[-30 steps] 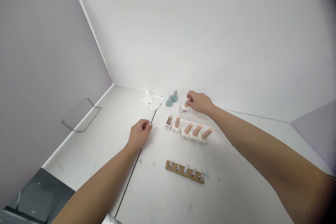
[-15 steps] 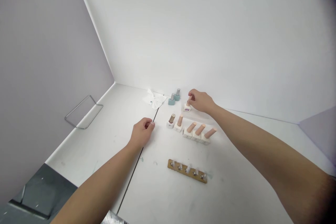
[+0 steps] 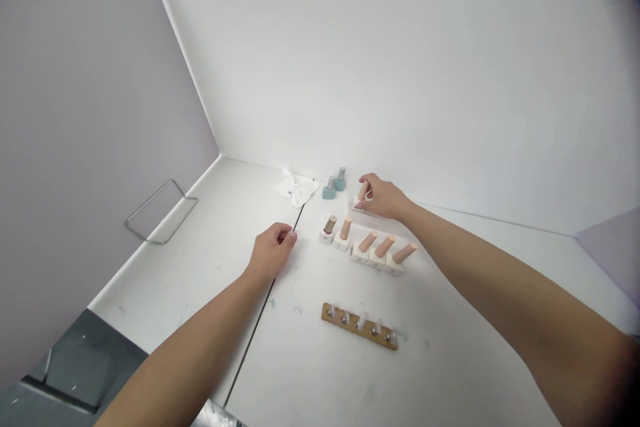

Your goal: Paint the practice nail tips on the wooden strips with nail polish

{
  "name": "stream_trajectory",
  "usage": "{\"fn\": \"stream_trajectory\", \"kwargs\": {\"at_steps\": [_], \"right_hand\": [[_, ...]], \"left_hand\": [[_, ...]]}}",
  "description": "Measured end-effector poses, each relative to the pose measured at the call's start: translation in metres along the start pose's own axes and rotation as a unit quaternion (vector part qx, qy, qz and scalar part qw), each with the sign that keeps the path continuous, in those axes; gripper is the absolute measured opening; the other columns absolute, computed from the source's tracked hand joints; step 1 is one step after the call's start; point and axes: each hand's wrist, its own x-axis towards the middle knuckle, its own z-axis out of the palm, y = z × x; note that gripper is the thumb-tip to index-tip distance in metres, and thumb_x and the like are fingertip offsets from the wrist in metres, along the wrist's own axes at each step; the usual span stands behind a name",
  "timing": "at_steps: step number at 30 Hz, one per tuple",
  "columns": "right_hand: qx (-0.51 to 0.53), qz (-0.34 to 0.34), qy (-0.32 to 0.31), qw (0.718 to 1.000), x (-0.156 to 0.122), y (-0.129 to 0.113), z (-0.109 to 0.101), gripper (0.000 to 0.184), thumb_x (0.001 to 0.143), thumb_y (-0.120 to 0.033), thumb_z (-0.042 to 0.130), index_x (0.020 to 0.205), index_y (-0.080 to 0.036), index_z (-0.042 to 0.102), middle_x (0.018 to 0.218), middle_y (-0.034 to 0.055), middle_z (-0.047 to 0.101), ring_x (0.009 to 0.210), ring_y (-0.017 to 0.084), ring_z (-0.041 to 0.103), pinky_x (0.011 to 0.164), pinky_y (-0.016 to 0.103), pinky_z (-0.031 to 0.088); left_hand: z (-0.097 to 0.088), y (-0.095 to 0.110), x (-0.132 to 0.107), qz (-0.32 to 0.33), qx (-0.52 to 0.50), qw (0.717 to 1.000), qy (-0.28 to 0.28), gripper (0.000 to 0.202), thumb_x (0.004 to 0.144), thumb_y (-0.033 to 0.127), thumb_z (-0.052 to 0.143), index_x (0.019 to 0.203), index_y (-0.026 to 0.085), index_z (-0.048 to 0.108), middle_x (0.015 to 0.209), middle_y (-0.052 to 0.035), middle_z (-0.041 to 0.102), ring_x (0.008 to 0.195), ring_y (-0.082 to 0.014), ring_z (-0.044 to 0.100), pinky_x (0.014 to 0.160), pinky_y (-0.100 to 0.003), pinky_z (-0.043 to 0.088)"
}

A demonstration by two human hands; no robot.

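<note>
Right hand [image 3: 384, 199] pinches upright peach cap [image 3: 363, 191]

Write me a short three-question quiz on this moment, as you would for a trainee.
1. What does the right hand pinch?
A) a teal bottle with a silver cap
B) a peach peg on a white block
C) a crumpled white tissue

2. How many studs stand on the wooden strip?

3. True or false: the left hand is holding the crumpled white tissue.

Key: 1. B; 2. five; 3. false.
</note>
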Motion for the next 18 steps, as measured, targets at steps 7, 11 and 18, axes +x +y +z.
{"fn": "stream_trajectory", "kwargs": {"at_steps": [7,11,18], "right_hand": [[0.023,-0.051,-0.014,0.998,-0.0035,0.0049,0.0051,0.063,0.067,-0.033,0.064,0.122,-0.024,0.034,0.097,0.0038,0.066,0.093,0.022,0.064,0.079,0.034,0.049],[0.019,-0.057,-0.007,0.998,-0.0026,0.006,0.0069,0.061,0.067,-0.031,0.063,0.12,-0.024,0.035,0.096,0.0038,0.065,0.094,0.023,0.064,0.078,0.034,0.049],[0.013,-0.059,0.013,0.998,0.0006,0.008,0.0092,0.054,0.067,-0.027,0.062,0.115,-0.025,0.039,0.091,0.0034,0.066,0.089,0.023,0.064,0.077,0.036,0.048]], "left_hand": [[0.0004,-0.0007,0.0005,0.003,-0.003,1.0,0.003,0.025,0.079,0.04,0.054,0.09,0.021,0.065,0.076,-0.0001,0.064,0.07,-0.0166,0.058,0.066,-0.028,0.046],[-0.0002,-0.0004,-0.0003,0.003,-0.003,1.0,0.001,0.025,0.079,0.04,0.054,0.091,0.021,0.064,0.076,0.0001,0.064,0.07,-0.0165,0.058,0.066,-0.028,0.046],[-0.0006,0.0009,0.0002,0.004,-0.001,1.0,-0.002,0.025,0.08,0.041,0.053,0.091,0.021,0.063,0.076,0.0002,0.064,0.068,-0.0158,0.059,0.063,-0.027,0.047]]}}
